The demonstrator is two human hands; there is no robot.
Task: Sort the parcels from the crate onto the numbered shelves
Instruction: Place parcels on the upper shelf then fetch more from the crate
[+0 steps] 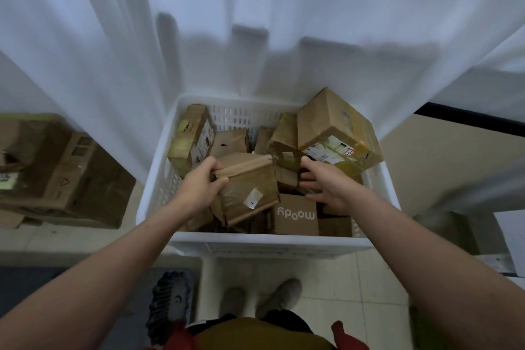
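Forearms (119,258) reach into the white crate (255,246). My left hand (203,185) grips the taped parcel (250,187) by its edge; my right hand (326,185) hovers, fingers spread. Seems stiff, light; hold opposite edges.

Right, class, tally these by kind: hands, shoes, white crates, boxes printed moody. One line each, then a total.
Hands: 2, left hand and right hand
Shoes: 2, left shoe and right shoe
White crate: 1
Moody box: 1
Total: 6

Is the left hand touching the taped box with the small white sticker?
Touching. The head view shows the left hand gripping the taped box at its left corner, thumb on top and fingers curled round its front face.
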